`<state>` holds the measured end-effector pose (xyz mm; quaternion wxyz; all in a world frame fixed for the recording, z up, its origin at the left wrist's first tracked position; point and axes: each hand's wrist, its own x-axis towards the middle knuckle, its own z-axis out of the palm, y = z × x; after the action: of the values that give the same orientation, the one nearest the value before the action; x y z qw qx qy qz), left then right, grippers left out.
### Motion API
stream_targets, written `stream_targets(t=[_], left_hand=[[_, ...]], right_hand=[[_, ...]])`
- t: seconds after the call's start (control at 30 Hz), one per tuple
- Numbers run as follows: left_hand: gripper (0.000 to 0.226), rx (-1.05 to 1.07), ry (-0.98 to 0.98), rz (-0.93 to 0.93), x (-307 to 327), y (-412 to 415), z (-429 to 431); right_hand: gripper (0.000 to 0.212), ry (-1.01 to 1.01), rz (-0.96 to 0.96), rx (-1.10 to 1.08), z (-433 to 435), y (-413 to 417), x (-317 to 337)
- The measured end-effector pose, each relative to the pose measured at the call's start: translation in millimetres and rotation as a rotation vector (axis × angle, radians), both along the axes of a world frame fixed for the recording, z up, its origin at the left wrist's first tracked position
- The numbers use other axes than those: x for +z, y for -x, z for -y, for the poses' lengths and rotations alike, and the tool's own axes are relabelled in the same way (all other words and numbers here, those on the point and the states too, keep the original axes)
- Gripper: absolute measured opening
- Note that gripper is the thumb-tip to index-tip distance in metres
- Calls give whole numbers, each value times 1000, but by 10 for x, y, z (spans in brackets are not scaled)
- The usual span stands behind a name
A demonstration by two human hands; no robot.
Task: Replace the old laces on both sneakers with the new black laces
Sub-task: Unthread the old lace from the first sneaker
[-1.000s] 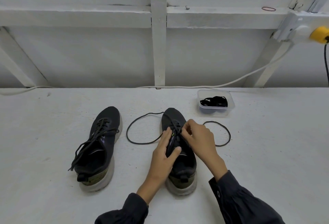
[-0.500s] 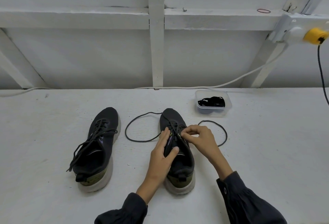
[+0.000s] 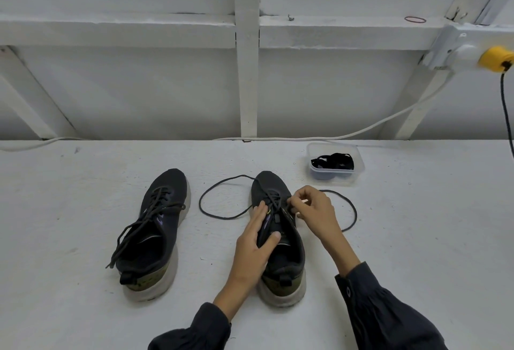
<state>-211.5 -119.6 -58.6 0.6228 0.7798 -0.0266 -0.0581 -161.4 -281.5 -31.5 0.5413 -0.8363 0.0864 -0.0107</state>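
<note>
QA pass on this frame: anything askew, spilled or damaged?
Nothing spilled or damaged. On the right sneaker the lace is half unthreaded, ends looping over the table, as the right hand pinches it. The left sneaker sits with untied laces. Only stray: a red rubber band on the ledge.

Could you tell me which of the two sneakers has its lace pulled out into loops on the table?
The sneaker on the right: its lace loops over the table on both sides, while the left sneaker is laced up.
</note>
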Motion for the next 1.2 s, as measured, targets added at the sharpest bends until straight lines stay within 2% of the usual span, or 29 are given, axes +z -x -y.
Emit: stream_targets(t=[0.13, 0.3, 0.5, 0.63, 0.7, 0.8, 0.9, 0.97, 1.1, 1.2], left_hand=[[63, 3, -3, 7, -10, -6, 3], [63, 3, -4, 10, -38, -8, 3], [64, -18, 11, 1, -12, -5, -2], [63, -1, 4, 4, -9, 0, -2], [63, 1, 7, 1, -7, -1, 2], [64, -4, 13, -8, -7, 2, 2], [64, -6, 15, -16, -11, 2, -4], [64, -4, 14, -18, -10, 6, -7], [64, -2, 8, -12, -9, 6, -3], [63, 2, 2, -12, -6, 7, -6]], right_hand=[[8, -154, -12, -3, 10, 32, -14], [14, -132, -34, 107, 83, 44, 6], [10, -244, -3, -70, 120, -67, 145], [9, -216, -172, 177, 100, 11, 151], [11, -190, -165, 200, 91, 22, 128], [16, -189, -121, 123, 100, -26, 134], [13, -318, -10, -81, 137, -71, 173], [12, -363, -3, -122, 188, -68, 213], [15, -193, -209, 174, 181, 21, 179], [11, -159, -181, 232, 135, 45, 138]])
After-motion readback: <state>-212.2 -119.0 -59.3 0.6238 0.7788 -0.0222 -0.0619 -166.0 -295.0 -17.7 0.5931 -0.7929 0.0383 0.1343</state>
